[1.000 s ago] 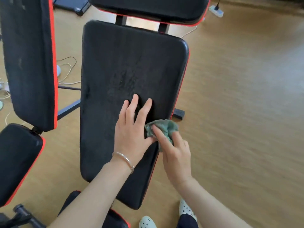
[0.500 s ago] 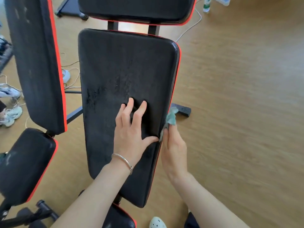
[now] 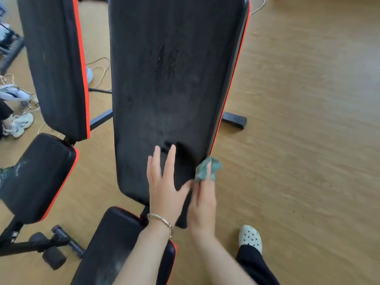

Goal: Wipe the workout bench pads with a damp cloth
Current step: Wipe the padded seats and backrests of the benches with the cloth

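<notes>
Teal cloth sits bunched in your right hand, pinched against the right edge of the back pad; your left hand lies flat on it, fingers straight.

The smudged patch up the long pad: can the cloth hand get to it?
Probably yes: the right hand holds the cloth at the pad's right edge, and nothing lies on the pad between it and the smudged patch.

Teal cloth, black back pad with orange edging, tan floor
</notes>
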